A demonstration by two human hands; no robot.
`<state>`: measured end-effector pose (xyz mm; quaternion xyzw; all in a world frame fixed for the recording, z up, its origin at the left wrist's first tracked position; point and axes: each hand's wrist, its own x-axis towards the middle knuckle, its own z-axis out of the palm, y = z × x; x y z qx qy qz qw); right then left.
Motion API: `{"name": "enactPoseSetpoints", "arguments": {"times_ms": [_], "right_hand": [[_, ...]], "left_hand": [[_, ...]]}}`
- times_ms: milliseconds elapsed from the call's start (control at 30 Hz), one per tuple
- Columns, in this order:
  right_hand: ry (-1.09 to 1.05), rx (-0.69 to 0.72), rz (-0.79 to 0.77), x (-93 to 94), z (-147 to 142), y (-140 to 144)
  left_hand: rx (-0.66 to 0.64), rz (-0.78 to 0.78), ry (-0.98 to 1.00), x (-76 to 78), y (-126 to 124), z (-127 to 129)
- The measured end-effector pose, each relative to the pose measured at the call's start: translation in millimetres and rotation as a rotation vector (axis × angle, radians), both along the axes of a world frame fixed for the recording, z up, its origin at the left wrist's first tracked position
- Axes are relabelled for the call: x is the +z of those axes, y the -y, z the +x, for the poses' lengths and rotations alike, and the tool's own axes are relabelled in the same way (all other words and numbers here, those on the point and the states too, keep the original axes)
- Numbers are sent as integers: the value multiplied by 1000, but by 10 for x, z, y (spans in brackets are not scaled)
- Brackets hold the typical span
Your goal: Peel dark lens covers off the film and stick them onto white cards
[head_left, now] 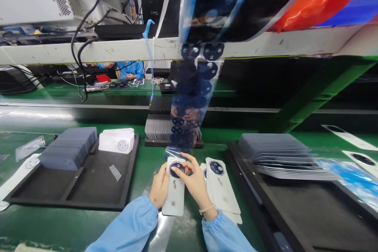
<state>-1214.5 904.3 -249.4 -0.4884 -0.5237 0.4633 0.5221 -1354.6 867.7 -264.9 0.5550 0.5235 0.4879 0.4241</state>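
With the thumb and fingers of the bare right hand (196, 181), pressing at a glossy, dark navy, round patch (175, 165) near the far end of a slim white rectangular panel with rounded corners (173, 193). Reaching over the patch from the right with the thumb, curling around toward its right rim with the other fingers; cannot tell a true pinch from a plain press. With the bare left hand (158, 186), gripping the panel along its left edge, beside and just below the patch.

By the look of it, seating the patch on the panel or lining up its outline; cannot rule out peeling instead. If seating, calls next for even pressure around the rim without sliding the patch, and for a steady left-hand hold.

Placed between both hands, over a green bench (59, 224), with the long side running away from the body and the patch right under the right thumb. Near the right hand, on its right, see two overlapping white panels (223, 191), similarly patched. Beyond the far end, note a hanging clear film strip with dark holed pieces (197, 82); cannot tell touching from apart at its foot.
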Motion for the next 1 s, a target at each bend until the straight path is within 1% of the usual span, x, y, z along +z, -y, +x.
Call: {"name": "enactPoseSetpoints", "arguments": {"times_ms": [400, 1000], "right_hand": [[28, -30, 25, -44, 5, -3], [54, -38, 57, -35, 9, 2]], "left_hand": [[-15, 26, -35, 26, -1, 11], [0, 4, 17, 8, 13, 29]]}}
